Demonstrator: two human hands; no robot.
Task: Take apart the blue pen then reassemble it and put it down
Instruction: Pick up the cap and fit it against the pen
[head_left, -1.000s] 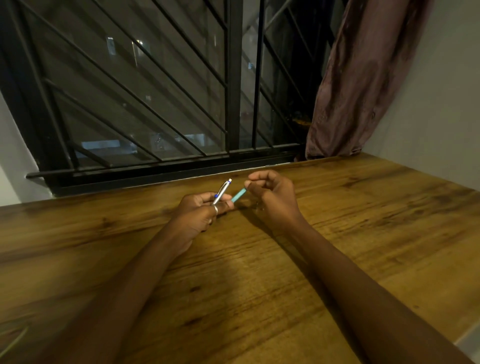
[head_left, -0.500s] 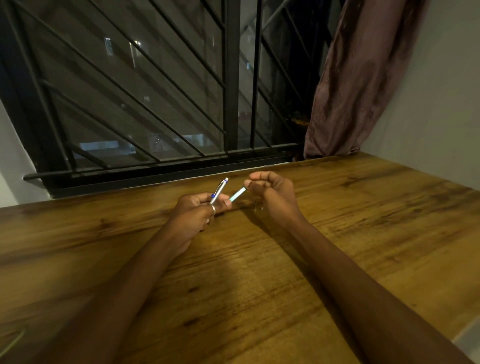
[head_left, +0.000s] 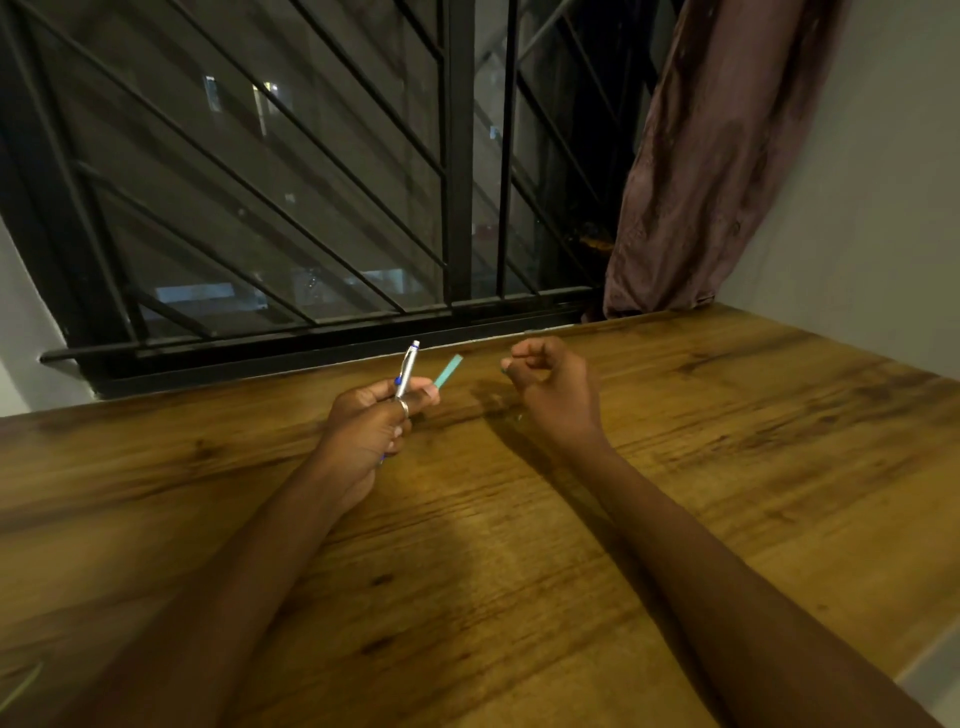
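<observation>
No readable text anywhere (pen too small).

Two hands (left (head_left: 363, 431), right (head_left: 550, 387)), one silver pen barrel (head_left: 407, 370), one teal tube (head_left: 448, 371), one table (head_left: 727, 467).

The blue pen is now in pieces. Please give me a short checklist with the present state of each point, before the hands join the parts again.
1. Silver pen body gripped firmly in the left hand: ok.
2. Teal tube secured: ok, its lower end sits under the left thumb, beside the body.
3. Right hand free to take a part: cannot tell, its fingers are curled shut and may hide a small piece.
4. Spring and tip accounted for: cannot tell, neither is clearly visible.
5. Hands apart, with room to align the parts: ok.
6. Wooden table below to catch a dropped piece: ok.
</observation>
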